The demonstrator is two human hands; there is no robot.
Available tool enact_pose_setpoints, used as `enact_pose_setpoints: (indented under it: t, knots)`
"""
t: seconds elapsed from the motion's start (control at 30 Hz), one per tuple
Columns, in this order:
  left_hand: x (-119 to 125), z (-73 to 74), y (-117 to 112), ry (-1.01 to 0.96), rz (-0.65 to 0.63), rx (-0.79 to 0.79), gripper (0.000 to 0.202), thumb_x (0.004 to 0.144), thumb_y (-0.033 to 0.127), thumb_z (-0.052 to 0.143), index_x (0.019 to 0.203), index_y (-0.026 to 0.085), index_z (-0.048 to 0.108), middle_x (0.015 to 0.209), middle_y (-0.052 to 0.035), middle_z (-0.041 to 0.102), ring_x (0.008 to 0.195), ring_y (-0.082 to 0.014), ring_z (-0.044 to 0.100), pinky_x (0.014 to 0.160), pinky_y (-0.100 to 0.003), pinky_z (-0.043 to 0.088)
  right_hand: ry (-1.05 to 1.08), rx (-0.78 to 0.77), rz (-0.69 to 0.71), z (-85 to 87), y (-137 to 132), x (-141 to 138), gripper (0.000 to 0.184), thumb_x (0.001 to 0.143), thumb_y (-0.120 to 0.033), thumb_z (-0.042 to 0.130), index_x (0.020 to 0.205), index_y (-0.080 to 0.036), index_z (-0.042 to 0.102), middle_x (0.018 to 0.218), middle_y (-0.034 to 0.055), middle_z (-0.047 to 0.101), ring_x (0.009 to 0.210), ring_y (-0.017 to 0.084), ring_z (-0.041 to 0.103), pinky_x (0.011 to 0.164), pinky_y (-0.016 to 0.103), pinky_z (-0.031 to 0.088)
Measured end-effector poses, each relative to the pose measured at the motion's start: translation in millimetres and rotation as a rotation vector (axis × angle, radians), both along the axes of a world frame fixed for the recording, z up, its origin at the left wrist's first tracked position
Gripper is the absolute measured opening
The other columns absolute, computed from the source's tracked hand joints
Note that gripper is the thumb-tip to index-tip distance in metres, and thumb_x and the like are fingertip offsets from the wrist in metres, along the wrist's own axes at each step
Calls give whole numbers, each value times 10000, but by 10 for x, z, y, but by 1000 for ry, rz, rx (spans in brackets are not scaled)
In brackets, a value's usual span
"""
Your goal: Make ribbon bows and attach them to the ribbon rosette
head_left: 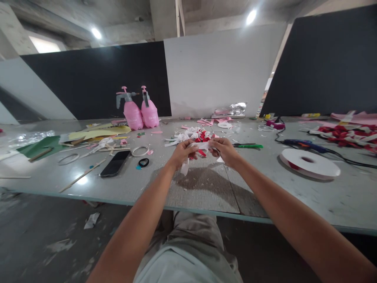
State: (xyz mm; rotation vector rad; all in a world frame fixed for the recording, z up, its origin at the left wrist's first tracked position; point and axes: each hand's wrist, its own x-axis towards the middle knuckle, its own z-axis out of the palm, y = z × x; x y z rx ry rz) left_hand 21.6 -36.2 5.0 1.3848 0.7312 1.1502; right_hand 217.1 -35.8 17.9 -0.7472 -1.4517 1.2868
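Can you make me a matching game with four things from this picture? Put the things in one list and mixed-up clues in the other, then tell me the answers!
Things:
1. ribbon
2. phone
3. bottles
4. spool

Clues:
A. pink, standing upright
B. round, lying flat, off to the right of the right hand
C. white, held between both hands
D. dark, lying flat, off to the left of the left hand

Right pairs: 1-C, 2-D, 3-A, 4-B.
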Motion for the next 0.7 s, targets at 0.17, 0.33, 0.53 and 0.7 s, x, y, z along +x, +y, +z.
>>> enact_pose_setpoints:
  t: [0.17, 0.33, 0.53, 0.7]
  knots:
    - [16, 48, -53, -9, -120, -48, 452, 704, 527, 743, 694, 176, 459, 487, 87, 393, 351, -7, 230, 383, -191, 130, -16, -11, 11, -7, 27, 14, 407, 668, -497, 767, 613, -160, 547, 520, -26, 517, 408, 45, 357, 402, 212, 226]
    - [12, 77, -57, -72, -31, -39, 475, 686, 522, 760, 652, 172, 441, 492, 93, 356, 352, -4, 235, 375, -190, 132, -4, 28, 21, 24, 51, 59, 416, 688, -494, 773, 599, -153, 552, 490, -37, 473, 413, 44, 338, 412, 216, 224]
    - [-4, 88, -46, -109, 8, -62, 419, 718, 529, 724, 719, 149, 546, 526, 63, 462, 359, -25, 347, 361, -193, 220, 140, -9, -2, 90, 58, 127, 413, 663, -466, 804, 613, -177, 513, 480, -62, 404, 418, 51, 308, 415, 223, 210]
    - [-22, 119, -51, -125, -2, -72, 387, 719, 497, 726, 713, 159, 538, 556, 50, 519, 394, -48, 432, 394, -200, 324, 275, -47, -10, 137, 66, 208, 422, 684, -425, 787, 632, -203, 431, 525, -75, 331, 440, 56, 258, 407, 217, 192]
